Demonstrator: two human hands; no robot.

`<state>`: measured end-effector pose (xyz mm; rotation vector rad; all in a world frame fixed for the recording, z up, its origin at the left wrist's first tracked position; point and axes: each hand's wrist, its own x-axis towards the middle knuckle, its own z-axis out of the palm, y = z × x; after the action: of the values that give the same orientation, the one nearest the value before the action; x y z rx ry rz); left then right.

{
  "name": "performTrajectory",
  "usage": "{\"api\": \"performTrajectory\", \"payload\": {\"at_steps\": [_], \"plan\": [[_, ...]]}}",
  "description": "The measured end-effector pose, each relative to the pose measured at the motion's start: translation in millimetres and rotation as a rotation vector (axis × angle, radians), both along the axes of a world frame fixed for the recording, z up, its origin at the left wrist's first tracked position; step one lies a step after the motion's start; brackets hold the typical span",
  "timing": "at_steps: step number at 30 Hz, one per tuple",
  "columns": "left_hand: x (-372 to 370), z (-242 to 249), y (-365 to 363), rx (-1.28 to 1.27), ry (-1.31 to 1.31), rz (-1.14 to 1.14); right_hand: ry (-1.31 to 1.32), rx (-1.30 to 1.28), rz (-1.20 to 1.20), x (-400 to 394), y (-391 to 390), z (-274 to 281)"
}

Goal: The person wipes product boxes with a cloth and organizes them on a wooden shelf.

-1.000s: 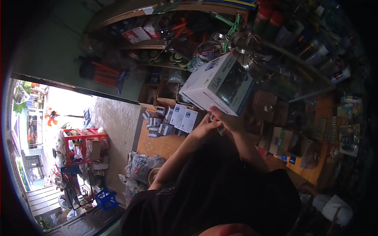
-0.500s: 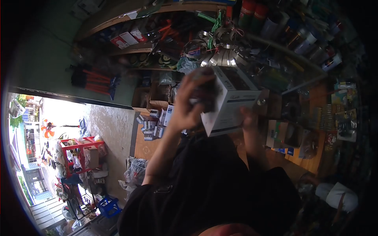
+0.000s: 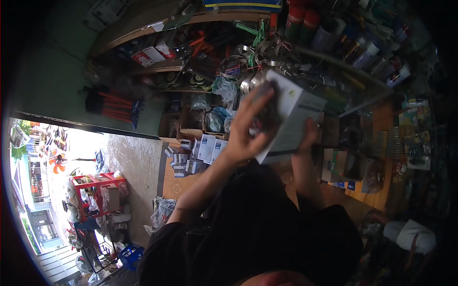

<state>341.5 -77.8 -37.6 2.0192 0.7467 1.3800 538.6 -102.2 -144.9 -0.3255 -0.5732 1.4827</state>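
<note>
A white box [image 3: 298, 125] with printed sides is held tilted in front of the body, between both hands. My left hand [image 3: 250, 125] is on its left side, thumb and fingers spread around a dark, blurred patch; whether that is print or a separate object is unclear. My right hand [image 3: 307, 138] grips the lower right part of the box, its fingers partly visible and blurred. Both forearms reach up from dark sleeves.
Small white boxes [image 3: 206, 148] stand on the wooden surface beside open cartons [image 3: 192, 122]. Shelves behind hold metal clamps, tools and spray cans [image 3: 311, 25]. A red rack [image 3: 99, 177] and blue crate [image 3: 130, 255] are at left. Another person's pale clothing [image 3: 416, 237] shows at lower right.
The white box has turned, showing different faces, and shifted slightly right. My left hand has moved right along with it, and my right hand has moved slightly up and right.
</note>
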Motion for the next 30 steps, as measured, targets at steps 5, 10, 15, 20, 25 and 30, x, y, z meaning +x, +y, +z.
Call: {"api": "performTrajectory", "payload": {"at_steps": [5,10,15,20,25,30], "plan": [[-16.9,-25.2,-30.3,0.078,0.181,-0.093,0.192,0.028,0.209,15.1,19.2,-10.1],[-31.2,-5.8,12.3,-0.015,-0.049,-0.007,-0.207,-0.175,0.098,-18.0,-12.1,3.0],[-31.4,-48.3,4.1,-0.502,-0.327,0.014,-0.240,-0.048,0.019,-25.1,-5.5,18.5],[-34.7,-45.9,-29.1,-0.351,-0.283,-0.010,-0.605,-0.037,-0.260,-41.2,11.9,36.2],[-63.6,-56.1,-23.7,-0.660,-0.484,0.062,-0.577,0.097,-0.187,-32.7,19.7,52.3],[-58.0,-14.5,-16.6,-0.232,0.055,0.380,-0.197,-0.227,0.215,-45.4,33.8,9.8]]}}
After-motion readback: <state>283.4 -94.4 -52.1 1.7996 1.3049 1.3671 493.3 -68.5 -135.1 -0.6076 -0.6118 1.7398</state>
